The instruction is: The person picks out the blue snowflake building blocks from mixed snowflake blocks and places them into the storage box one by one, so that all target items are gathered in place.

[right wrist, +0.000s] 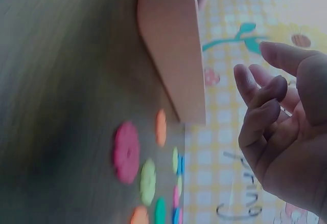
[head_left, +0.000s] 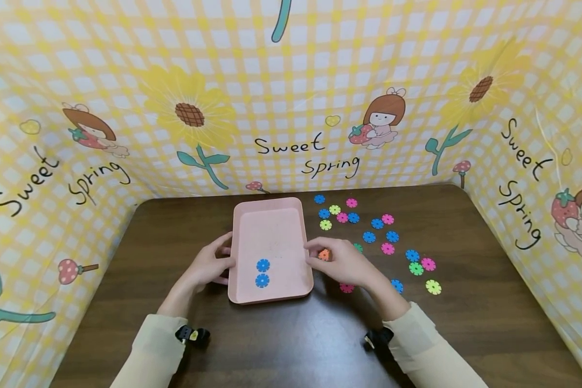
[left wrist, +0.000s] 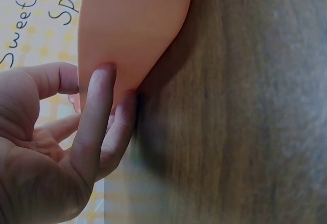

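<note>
A pink rectangular tray (head_left: 271, 231) stands on the brown table with two blue notched discs (head_left: 263, 265) inside, near its front. My left hand (head_left: 210, 264) grips the tray's left side; in the left wrist view two fingers (left wrist: 97, 101) press its outer wall and another digit meets the rim. At the tray's right edge is my right hand (head_left: 341, 261), its fingers loosely bent. The right wrist view shows nothing between those fingers (right wrist: 265, 114). An orange disc (head_left: 324, 254) shows through the gap between right thumb and fingers.
Several blue, pink, yellow and green discs lie scattered to the tray's right, including a blue disc (head_left: 412, 255) and a yellow disc (head_left: 433, 286). My right hand partly covers a green disc (head_left: 358, 247). Yellow checked cloth (head_left: 281, 108) walls in the table (head_left: 174, 226) at back and sides.
</note>
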Action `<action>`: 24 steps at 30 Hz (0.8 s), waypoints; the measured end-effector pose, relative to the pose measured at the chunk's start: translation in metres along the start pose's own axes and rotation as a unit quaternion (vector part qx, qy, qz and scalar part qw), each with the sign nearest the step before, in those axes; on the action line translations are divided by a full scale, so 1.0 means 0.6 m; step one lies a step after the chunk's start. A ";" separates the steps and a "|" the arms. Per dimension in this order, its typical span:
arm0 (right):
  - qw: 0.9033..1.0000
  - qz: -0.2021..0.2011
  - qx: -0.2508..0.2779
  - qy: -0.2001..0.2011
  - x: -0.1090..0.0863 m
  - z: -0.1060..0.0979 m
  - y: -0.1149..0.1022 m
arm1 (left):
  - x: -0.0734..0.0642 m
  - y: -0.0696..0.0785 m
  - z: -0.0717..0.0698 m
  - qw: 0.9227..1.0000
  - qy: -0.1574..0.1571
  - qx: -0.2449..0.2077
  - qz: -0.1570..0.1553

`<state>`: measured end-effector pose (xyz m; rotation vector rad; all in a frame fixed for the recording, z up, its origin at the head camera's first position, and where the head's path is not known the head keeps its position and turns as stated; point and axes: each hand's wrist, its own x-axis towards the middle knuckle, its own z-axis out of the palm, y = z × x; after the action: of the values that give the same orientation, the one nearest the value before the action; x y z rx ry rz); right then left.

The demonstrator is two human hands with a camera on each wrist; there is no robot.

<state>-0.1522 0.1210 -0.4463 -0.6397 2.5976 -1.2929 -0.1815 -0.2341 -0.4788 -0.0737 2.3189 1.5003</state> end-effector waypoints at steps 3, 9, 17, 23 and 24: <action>1.000 0.019 0.004 0.006 -0.014 -0.016 0.017 | 0.000 0.001 -0.002 1.000 -0.001 -0.003 0.000; 0.999 0.049 -0.001 0.018 -0.044 -0.047 0.052 | 0.001 0.003 -0.003 1.000 0.003 -0.005 -0.003; 0.996 0.082 -0.010 0.031 -0.101 -0.099 0.109 | 0.000 -0.002 0.002 1.000 0.004 -0.015 -0.005; 0.994 0.094 -0.040 0.035 -0.141 -0.122 0.146 | -0.003 -0.002 0.001 1.000 0.007 -0.014 -0.004; 0.994 0.094 -0.046 0.036 -0.146 -0.125 0.151 | -0.003 -0.003 0.001 1.000 0.006 -0.012 -0.003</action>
<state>-0.1262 0.2623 -0.4757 -0.3570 2.7113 -1.1660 -0.1792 -0.2348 -0.4796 -0.0972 2.3086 1.5300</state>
